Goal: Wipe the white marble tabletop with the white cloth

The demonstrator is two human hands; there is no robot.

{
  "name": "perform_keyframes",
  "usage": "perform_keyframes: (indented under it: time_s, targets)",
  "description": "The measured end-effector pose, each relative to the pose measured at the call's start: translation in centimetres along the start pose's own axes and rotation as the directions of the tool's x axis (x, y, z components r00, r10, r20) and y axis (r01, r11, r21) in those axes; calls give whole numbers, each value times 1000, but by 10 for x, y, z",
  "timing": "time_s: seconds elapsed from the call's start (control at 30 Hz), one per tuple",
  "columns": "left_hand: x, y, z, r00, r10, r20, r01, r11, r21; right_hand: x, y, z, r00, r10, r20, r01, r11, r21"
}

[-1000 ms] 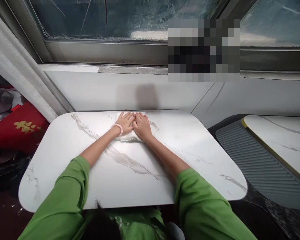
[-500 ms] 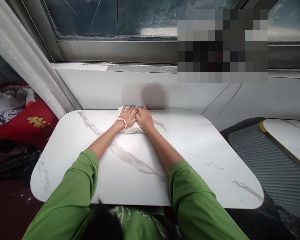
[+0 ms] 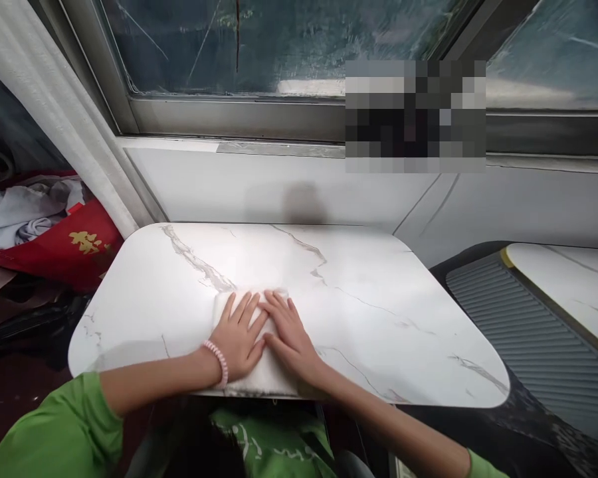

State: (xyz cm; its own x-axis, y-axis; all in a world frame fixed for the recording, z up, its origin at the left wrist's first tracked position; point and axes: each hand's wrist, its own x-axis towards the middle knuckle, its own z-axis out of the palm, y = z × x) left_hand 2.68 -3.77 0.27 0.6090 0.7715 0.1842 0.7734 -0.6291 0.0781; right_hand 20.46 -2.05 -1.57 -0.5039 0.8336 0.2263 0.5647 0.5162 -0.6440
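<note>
A folded white cloth (image 3: pixel 266 375) lies flat on the white marble-patterned table (image 3: pixel 369 292), close to its front edge. On the cloth's left part rests my left hand (image 3: pixel 239 335), palm down with the fingers spread; a pink coiled band circles that wrist. My right hand (image 3: pixel 290 337) lies palm down on the right part of the cloth, its fingers stretched out. The two hands touch or nearly touch near the fingertips and thumbs. Neither hand grasps the cloth. Part of the cloth is hidden beneath the hands.
Behind the table are a white wall panel (image 3: pixel 204 186) and a window. A red bag (image 3: pixel 80 245) with pale cloth items stands at the left beside a whitish curtain (image 3: pixel 64 113). At the right are a grey ridged surface (image 3: pixel 518 325) and another white tabletop (image 3: pixel 568 272).
Both hands and the cloth beneath them have moved from the table's back edge, by the wall, to near its front edge. The elbows have spread outward, and the view has shifted slightly.
</note>
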Motion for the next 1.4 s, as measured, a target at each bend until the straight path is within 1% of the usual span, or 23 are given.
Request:
perform_keyframes:
  time_s: [0.07,0.17,0.3,0.33,0.4,0.47,0.53,0.6,0.67,0.73,0.77,0.83,0.9,0.97,1.07,1.2,1.3,1.4]
  targets:
    - [-17,11,-6,1000,-3,-8,3,1000,-13,-14,-14,3,1000,-2,13,2,1000,17]
    - [-30,18,-12,1000,-5,-20,4,1000,-27,-24,-29,5,999,-24,47,24,1000,-12]
    - [-31,9,-16,999,33,29,-32,998,-53,-24,-34,5,993,-85,76,96,982,-164]
    - [-30,5,-16,999,30,44,-28,998,-53,-21,-33,5,992,-95,78,109,972,-206]
    - [-26,-4,-14,998,-14,63,17,999,-37,-9,-28,9,990,-115,83,134,952,-277]
    - [-18,-16,-12,993,-92,69,93,996,-4,11,-21,14,988,-131,85,152,932,-329]
    - [-4,-32,-8,981,-182,72,181,983,31,39,-13,19,988,-138,75,156,919,-361]
    - [16,-55,-3,959,-272,82,268,962,59,75,-3,25,989,-134,62,148,914,-377]
    - [41,-86,1,935,-340,103,334,940,75,114,8,29,992,-116,40,122,915,-385]
    - [68,-120,3,936,-329,124,321,944,79,153,19,32,997,-77,3,72,915,-397]
    - [80,-137,3,944,-305,125,297,952,78,171,24,33,998,-61,-15,50,914,-403]
    - [102,-167,3,945,-308,113,300,950,81,203,34,34,998,-40,-52,15,911,-412]
    - [117,-188,3,942,-320,97,312,946,88,227,42,35,996,-37,-81,1,911,-411]
    - [127,-201,2,945,-316,89,308,947,95,242,48,36,994,-41,-97,-2,914,-406]
    - [132,-208,3,949,-305,78,297,949,105,252,55,38,993,-42,-113,-6,918,-397]
    - [130,-206,7,947,-317,43,310,943,118,250,56,37,991,-62,-121,11,925,-380]
    - [121,-200,10,945,-327,6,324,938,123,241,49,35,992,-79,-102,37,933,-359]
    - [102,-190,12,946,-323,-25,324,939,113,225,36,36,993,-86,-79,54,938,-342]
